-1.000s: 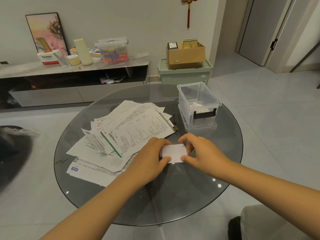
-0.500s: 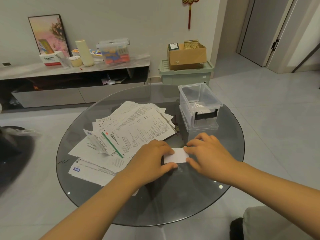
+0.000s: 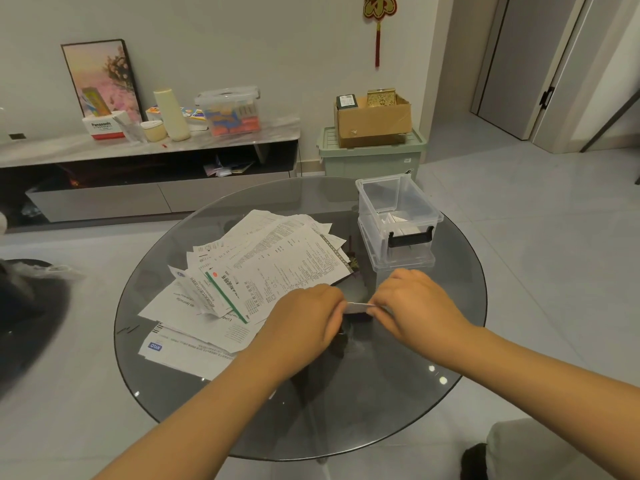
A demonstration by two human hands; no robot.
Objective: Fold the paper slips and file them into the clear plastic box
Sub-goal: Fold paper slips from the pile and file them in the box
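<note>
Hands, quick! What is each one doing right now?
Left hand: pinching the folded paper slip.
Right hand: pinching the slip's other end.

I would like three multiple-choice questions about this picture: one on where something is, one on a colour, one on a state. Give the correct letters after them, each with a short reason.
1. Where does the clear plastic box stand on the glass table?
A. at the far right side
B. at the near left edge
C. under the paper pile

2. What colour is the latch on the box?
A. red
B. black
C. green

3. What is the state of the box?
A. closed with a lid
B. open, slips inside
C. tipped on its side

Answers:
1 A: it stands right of the paper pile, beyond the right hand.
2 B: the latch on its near wall is dark black.
3 B: the top is open and white folded slips show inside.
</note>
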